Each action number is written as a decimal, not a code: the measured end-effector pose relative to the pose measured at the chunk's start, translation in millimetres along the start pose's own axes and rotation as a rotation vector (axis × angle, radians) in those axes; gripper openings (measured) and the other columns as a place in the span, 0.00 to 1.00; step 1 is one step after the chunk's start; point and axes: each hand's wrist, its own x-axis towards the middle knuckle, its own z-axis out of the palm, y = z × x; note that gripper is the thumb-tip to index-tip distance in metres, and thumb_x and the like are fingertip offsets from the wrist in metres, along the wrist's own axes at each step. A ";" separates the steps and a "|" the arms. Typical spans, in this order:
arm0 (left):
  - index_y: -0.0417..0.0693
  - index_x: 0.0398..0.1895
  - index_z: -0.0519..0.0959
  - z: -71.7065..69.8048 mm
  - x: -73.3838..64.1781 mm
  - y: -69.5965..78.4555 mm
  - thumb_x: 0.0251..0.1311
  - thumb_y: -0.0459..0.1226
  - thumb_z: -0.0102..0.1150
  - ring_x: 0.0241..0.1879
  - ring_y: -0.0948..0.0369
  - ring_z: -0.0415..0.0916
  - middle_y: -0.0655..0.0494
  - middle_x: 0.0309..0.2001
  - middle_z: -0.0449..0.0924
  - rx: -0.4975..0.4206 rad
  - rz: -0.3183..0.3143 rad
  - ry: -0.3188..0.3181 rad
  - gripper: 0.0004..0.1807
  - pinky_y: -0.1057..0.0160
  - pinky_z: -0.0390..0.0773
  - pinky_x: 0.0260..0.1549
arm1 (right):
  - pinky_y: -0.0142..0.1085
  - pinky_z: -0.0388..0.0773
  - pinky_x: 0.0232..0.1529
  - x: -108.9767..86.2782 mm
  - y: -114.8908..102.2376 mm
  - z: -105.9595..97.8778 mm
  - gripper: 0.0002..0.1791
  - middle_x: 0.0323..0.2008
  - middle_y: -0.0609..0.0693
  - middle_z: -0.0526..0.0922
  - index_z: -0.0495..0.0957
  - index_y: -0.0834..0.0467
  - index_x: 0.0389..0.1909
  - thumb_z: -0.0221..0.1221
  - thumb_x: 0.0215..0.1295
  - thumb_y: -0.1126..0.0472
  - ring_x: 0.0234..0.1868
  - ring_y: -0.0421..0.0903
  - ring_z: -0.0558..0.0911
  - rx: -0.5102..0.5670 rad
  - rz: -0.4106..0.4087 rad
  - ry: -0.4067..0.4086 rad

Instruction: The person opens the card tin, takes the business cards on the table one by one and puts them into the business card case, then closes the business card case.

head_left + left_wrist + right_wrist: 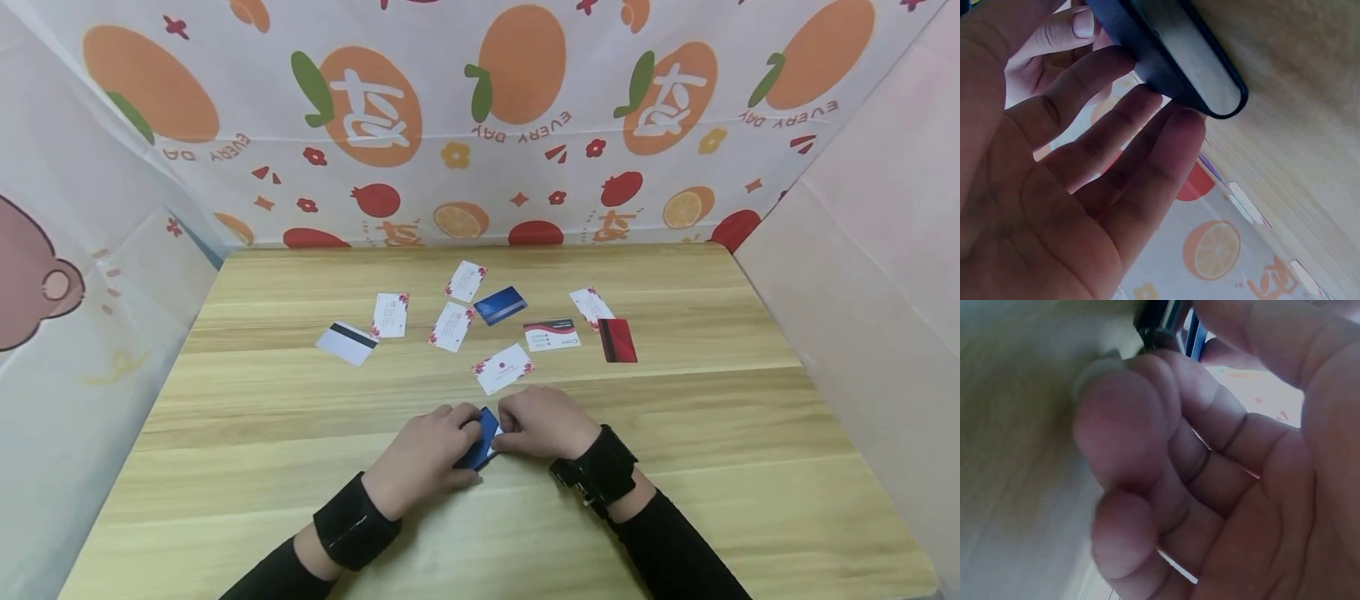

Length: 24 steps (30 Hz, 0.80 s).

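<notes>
At the near middle of the table, a blue card case (486, 423) sits between both hands. My left hand (426, 454) grips its left side, thumb near the lower edge and fingers over the top. In the left wrist view the case (1154, 59) shows a dark rim around a pale, rounded side, with fingertips against its edge. My right hand (551, 423) pinches the case's right end with thumb and curled index finger, where a small white part shows. The right wrist view has only a corner of the case (1166, 328) at the top, the rest hidden by fingers.
Several cards lie spread beyond the hands: a white flowered card (502, 369) closest, a blue card (500, 306), a red card (617, 341) overlapping a white one, and a striped white card (347, 343) at left. A fruit-printed cloth (525, 150) hangs behind the table.
</notes>
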 end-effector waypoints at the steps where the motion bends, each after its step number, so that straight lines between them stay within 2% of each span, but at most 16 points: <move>1: 0.48 0.50 0.83 0.1 -0.2 0.6 0.49 0.54 0.76 0.40 0.59 0.74 0.52 0.52 0.80 0.000 -0.004 -0.003 0.29 0.63 0.79 0.33 | 0.32 0.63 0.25 0.5 0.3 0.0 0.15 0.17 0.39 0.71 0.76 0.46 0.24 0.68 0.60 0.43 0.21 0.38 0.71 0.000 -0.003 0.001; 5: 0.47 0.48 0.84 0.3 0.5 2.0 0.50 0.49 0.75 0.41 0.58 0.76 0.51 0.55 0.81 -0.002 0.000 -0.012 0.24 0.62 0.79 0.34 | 0.33 0.63 0.25 1.7 2.2 0.4 0.17 0.20 0.40 0.72 0.78 0.47 0.36 0.70 0.56 0.41 0.22 0.39 0.71 0.009 0.019 0.000; 9: 0.47 0.44 0.85 -0.2 0.7 3.0 0.51 0.45 0.74 0.42 0.56 0.80 0.50 0.54 0.81 0.019 0.011 -0.005 0.19 0.59 0.82 0.37 | 0.33 0.66 0.27 2.5 2.3 0.5 0.31 0.23 0.42 0.73 0.77 0.47 0.57 0.71 0.54 0.40 0.25 0.40 0.72 0.040 0.030 0.006; 11: 0.46 0.42 0.85 -0.8 0.4 4.7 0.52 0.43 0.74 0.42 0.56 0.82 0.49 0.54 0.82 0.035 0.017 -0.003 0.16 0.58 0.83 0.39 | 0.34 0.67 0.28 2.7 1.0 0.1 0.34 0.25 0.42 0.74 0.75 0.46 0.62 0.72 0.55 0.41 0.27 0.40 0.73 0.062 0.014 0.004; 13: 0.44 0.41 0.85 -2.2 0.1 7.4 0.52 0.40 0.73 0.41 0.55 0.83 0.47 0.54 0.82 0.044 0.017 -0.004 0.14 0.57 0.83 0.39 | 0.33 0.67 0.29 2.6 -0.3 0.0 0.33 0.26 0.42 0.73 0.75 0.44 0.63 0.71 0.55 0.42 0.28 0.40 0.73 0.081 -0.002 -0.003; 17: 0.42 0.41 0.86 -4.6 0.0 12.5 0.54 0.37 0.71 0.35 0.57 0.82 0.45 0.54 0.83 0.085 0.011 -0.026 0.12 0.60 0.83 0.35 | 0.33 0.66 0.29 2.0 -2.4 0.6 0.23 0.26 0.43 0.74 0.80 0.44 0.51 0.72 0.56 0.44 0.29 0.40 0.72 0.108 -0.012 -0.023; 21: 0.43 0.41 0.88 -4.3 -0.2 16.5 0.54 0.36 0.71 0.31 0.60 0.76 0.48 0.51 0.84 0.134 0.026 -0.040 0.11 0.63 0.81 0.27 | 0.33 0.65 0.27 1.4 -3.2 2.3 0.22 0.25 0.43 0.74 0.78 0.45 0.47 0.73 0.55 0.44 0.27 0.39 0.72 0.128 -0.001 -0.039; 24: 0.43 0.41 0.86 -2.0 -1.0 19.4 0.53 0.36 0.72 0.32 0.59 0.75 0.48 0.51 0.84 0.168 0.040 -0.024 0.12 0.64 0.79 0.24 | 0.32 0.65 0.27 1.7 -3.7 3.2 0.21 0.25 0.43 0.74 0.77 0.45 0.46 0.72 0.56 0.45 0.26 0.39 0.72 0.131 -0.012 -0.037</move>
